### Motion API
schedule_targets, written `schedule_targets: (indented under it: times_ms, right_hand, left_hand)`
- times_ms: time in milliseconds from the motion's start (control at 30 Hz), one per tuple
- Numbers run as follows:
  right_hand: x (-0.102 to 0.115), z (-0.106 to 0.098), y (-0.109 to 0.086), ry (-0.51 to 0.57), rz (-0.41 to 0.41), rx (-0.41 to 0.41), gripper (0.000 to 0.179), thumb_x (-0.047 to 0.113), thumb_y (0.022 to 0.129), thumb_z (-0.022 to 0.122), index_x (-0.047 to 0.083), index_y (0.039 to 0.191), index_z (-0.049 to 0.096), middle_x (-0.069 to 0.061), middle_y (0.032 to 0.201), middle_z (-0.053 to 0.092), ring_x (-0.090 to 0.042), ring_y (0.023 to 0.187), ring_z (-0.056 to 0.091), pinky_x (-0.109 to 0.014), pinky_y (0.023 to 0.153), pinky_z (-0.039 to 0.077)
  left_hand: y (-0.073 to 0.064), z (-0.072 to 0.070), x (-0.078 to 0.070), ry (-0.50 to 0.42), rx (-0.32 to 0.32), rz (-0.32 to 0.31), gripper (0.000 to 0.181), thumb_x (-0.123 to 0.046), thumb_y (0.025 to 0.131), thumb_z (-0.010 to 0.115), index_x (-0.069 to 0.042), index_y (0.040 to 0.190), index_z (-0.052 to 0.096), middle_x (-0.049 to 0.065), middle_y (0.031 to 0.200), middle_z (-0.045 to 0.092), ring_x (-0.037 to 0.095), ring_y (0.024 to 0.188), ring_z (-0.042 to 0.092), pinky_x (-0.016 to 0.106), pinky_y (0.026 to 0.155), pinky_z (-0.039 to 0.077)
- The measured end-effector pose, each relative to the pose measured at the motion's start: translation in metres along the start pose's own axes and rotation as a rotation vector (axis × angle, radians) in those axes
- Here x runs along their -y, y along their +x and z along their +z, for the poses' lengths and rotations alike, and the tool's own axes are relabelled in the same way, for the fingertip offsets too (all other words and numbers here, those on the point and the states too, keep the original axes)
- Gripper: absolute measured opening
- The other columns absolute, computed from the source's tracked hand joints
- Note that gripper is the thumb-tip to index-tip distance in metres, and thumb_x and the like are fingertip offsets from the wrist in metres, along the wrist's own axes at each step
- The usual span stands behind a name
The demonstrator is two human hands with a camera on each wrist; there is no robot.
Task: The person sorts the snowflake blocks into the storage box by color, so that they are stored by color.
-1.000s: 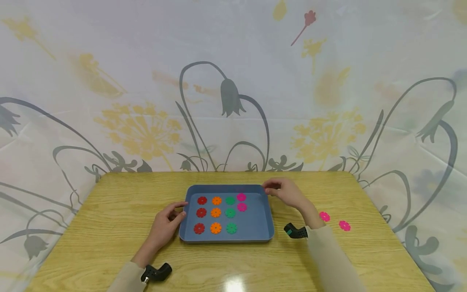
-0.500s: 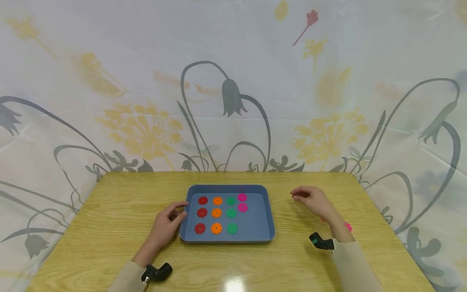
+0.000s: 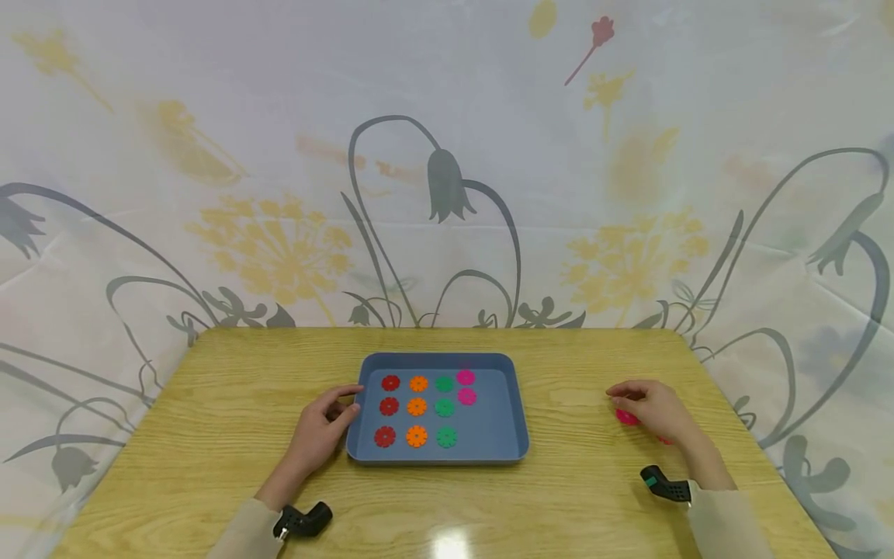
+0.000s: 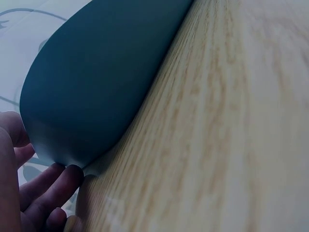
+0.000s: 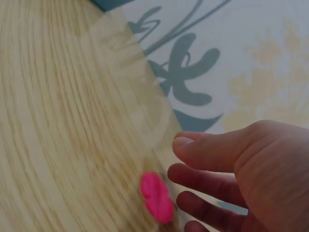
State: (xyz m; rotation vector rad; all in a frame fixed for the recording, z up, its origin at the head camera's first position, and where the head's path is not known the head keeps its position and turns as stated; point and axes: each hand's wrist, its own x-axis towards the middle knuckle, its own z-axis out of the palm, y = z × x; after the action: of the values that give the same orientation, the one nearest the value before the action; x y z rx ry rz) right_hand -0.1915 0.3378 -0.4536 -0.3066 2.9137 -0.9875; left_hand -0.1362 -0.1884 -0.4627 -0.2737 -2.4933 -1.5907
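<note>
My left hand holds the left edge of a shallow blue tray, fingertips at its rim and outer wall. In the left wrist view, bent fingers touch the base of the tray wall. Rows of notched plastic discs lie inside: red discs, orange discs, green discs and two pink discs. On the right, my right hand hovers over a pink disc, thumb and fingers apart, holding nothing; the right wrist view shows this pink disc just beyond the fingertips.
A second pink disc lies on the wooden table, mostly hidden under the right hand. A flower-printed cloth stands behind the table's back edge. Each wrist carries a black camera mount.
My right hand has moved from the tray's right rim, rightward and toward me, to the loose pink discs. My left hand and the tray stay in place.
</note>
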Motion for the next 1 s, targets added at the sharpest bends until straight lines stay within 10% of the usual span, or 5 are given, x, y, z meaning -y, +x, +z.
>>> schedule_targets:
  times_ms: [367,700,1000]
  right_hand:
    - [-0.022,-0.02,-0.006,0.196,0.004,0.183,0.04,0.016,0.084,0.069,-0.005,0.117,0.06,-0.015,0.105,0.062,-0.018,0.085,0.057,-0.029,0.069,0.048]
    - [-0.029,-0.016,-0.006,0.209,0.084,0.184,0.035,0.006,0.078,0.073,-0.006,0.109,0.064,-0.011,0.092,0.057,-0.02,0.077,0.049,-0.028,0.063,0.046]
    - [-0.024,-0.014,-0.004,0.169,0.11,0.166,0.032,0.004,0.077,0.073,-0.005,0.107,0.064,-0.009,0.087,0.053,-0.02,0.075,0.045,-0.027,0.062,0.044]
  left_hand:
    - [0.006,0.004,0.035,0.005,-0.02,-0.018,0.03,-0.022,0.09,0.063,-0.014,0.119,0.064,0.002,0.086,0.064,0.016,0.07,0.057,0.027,0.061,0.046]
    - [0.001,0.0,-0.004,-0.004,-0.004,-0.008,0.029,-0.007,0.09,0.061,-0.001,0.119,0.061,0.017,0.089,0.064,0.03,0.073,0.058,0.025,0.063,0.045]
    - [0.0,-0.001,-0.008,0.007,-0.01,-0.006,0.029,-0.006,0.09,0.06,-0.001,0.118,0.062,0.016,0.09,0.063,0.028,0.073,0.059,0.024,0.063,0.045]
